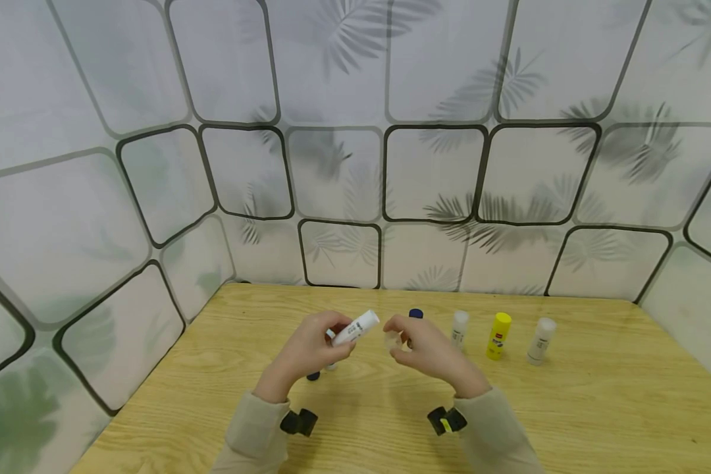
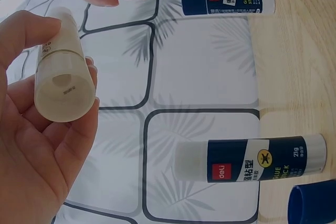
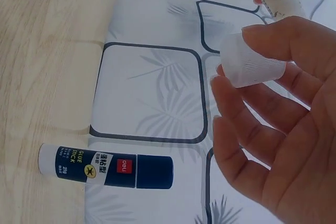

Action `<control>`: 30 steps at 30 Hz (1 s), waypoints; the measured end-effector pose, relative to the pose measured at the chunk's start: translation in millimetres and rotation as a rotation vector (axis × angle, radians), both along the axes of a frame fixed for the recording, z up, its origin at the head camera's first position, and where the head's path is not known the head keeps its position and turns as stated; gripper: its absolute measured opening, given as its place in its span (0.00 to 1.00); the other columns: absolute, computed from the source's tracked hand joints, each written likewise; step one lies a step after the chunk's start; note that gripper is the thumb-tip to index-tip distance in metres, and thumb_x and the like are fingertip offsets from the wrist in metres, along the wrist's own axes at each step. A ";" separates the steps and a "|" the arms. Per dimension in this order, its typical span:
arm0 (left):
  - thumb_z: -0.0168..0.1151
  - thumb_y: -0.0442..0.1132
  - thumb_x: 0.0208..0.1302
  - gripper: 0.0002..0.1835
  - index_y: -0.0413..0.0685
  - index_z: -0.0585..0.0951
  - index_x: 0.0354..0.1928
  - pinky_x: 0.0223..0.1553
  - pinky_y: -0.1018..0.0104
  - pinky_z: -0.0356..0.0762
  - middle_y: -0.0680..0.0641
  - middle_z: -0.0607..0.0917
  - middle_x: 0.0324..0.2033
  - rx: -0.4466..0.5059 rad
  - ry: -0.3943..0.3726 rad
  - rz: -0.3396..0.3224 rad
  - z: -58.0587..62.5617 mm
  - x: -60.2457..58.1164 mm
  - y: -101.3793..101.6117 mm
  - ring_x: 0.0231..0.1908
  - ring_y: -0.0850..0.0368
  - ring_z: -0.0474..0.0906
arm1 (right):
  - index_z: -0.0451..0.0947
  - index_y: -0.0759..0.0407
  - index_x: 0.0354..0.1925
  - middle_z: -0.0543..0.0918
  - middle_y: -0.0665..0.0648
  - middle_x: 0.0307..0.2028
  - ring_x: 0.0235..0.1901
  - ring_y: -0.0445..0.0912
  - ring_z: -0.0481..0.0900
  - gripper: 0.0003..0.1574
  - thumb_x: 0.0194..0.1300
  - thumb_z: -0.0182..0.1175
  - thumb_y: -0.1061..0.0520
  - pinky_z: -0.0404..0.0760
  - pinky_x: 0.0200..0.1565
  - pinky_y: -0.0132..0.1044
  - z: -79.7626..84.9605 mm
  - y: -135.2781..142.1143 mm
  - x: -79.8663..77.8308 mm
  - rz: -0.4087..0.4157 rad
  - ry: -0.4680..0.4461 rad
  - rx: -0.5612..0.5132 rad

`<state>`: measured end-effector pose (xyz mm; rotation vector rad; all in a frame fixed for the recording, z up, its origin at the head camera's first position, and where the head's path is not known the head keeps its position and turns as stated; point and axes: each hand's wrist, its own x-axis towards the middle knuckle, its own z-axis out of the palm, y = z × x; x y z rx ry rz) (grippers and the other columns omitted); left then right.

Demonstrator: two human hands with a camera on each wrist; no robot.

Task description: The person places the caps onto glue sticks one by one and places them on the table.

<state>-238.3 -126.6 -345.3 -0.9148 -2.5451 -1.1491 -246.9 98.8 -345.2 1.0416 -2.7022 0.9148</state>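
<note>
Head view. Above the desk, the left grip closes narrowly round a white glue tube, slanted with its upper end towards the right grip, which pinches a translucent cap; a slight gap separates tube and cap. A yellow glue stick stands farther right.

Left wrist view. The thumb lies along the tube, its broad base facing the camera. An upright navy glue stick with a pale, translucent top stands near a loose blue cap. A firm hold low on the barrel would probably steady it best.

Right wrist view. Thumb and fingers hold the ribbed cap by its sides. Keeping cap and tube on one axis, under light pressure, should prevent scraping. A navy-capped glue stick stands well apart.
</note>
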 end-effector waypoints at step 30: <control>0.62 0.32 0.53 0.09 0.44 0.79 0.37 0.26 0.71 0.73 0.54 0.77 0.29 -0.068 0.019 -0.086 -6.0 7.9 0.0 0.29 0.63 0.72 | 0.72 0.59 0.36 0.75 0.49 0.31 0.29 0.45 0.73 0.15 0.50 0.65 0.64 0.73 0.30 0.34 4.8 -0.5 13.6 -0.057 0.066 -0.152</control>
